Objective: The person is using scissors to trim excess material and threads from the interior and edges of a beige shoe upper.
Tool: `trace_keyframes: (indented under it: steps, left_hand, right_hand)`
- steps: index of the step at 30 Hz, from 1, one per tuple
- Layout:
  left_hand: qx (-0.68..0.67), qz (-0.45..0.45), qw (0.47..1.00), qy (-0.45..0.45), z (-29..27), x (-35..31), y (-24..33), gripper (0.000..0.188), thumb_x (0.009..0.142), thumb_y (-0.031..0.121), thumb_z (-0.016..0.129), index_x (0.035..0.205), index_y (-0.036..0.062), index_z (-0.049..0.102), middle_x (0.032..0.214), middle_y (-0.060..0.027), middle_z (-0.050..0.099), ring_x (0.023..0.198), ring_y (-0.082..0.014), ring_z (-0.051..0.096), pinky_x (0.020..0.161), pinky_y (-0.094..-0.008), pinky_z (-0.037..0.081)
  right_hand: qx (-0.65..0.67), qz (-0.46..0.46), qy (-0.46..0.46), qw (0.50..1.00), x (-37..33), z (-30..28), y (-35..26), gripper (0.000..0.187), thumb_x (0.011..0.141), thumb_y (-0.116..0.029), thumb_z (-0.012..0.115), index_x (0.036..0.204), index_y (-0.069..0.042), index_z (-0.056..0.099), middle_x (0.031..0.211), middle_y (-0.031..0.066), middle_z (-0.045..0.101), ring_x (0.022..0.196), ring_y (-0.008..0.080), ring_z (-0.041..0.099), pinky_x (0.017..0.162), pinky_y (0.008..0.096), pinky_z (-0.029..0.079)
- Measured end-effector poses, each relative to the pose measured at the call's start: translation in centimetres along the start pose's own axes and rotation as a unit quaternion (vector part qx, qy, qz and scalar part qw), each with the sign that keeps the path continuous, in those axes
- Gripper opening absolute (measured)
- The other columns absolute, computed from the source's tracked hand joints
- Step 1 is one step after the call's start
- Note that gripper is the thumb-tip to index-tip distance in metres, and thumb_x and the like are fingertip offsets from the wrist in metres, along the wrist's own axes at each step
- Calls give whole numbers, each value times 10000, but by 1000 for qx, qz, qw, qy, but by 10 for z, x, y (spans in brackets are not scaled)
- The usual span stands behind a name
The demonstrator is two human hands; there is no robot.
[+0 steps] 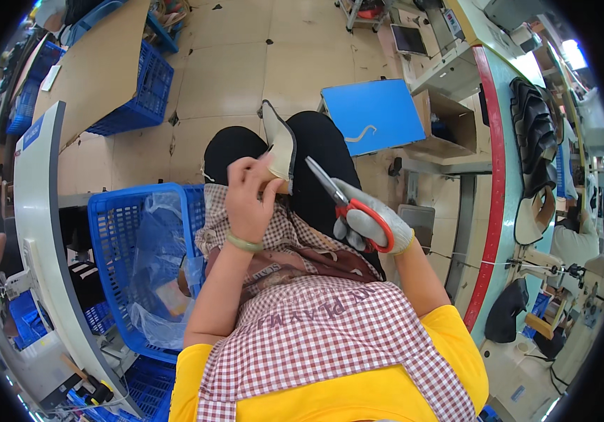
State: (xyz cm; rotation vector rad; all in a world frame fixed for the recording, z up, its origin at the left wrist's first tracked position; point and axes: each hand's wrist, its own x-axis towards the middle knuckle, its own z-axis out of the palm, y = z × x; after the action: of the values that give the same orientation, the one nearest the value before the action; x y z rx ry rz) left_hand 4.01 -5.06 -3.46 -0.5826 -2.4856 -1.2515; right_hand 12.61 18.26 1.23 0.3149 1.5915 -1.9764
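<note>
My bare left hand (248,200), a pale green bangle at its wrist, has its fingers closed on the lower end of a shoe upper (280,143). The upper is cream with a dark edge and comes to a narrow tip between my knees. Part of its lower end is hidden behind my fingers, which are slightly blurred. My right hand (379,224) wears a grey-white glove and grips scissors (353,205) by their red handles. Their blades point up and left toward the upper, apart from it.
A blue basket (98,232) with clear plastic bags stands at my left, beside a white panel (42,211). Ahead on the right is a blue board (374,116) with a pale curved strip (362,134). Dark shoe uppers (532,133) lie stacked on the red-edged table (497,176).
</note>
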Motion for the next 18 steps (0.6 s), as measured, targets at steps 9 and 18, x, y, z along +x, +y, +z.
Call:
trace_keyframes:
  steps: [9,18]
  left_hand:
    - [24,101,994,-31,2,2,-9,121,749,10,657,860,15,607,885,-118,568,805,-297,561,696,-369,463]
    - [-39,41,998,1,3,-10,-11,89,757,-16,660,826,8,610,854,-111,591,773,-291,574,685,-350,462]
  right_hand:
    - [145,46,-153,976,2,-11,28,697,927,-340,566,1476,-79,226,819,83,669,556,80,613,495,186,488]
    - [174,106,-170,964,18,-5,18,655,937,-306,549,1476,-102,237,802,75,659,571,87,630,478,194,508]
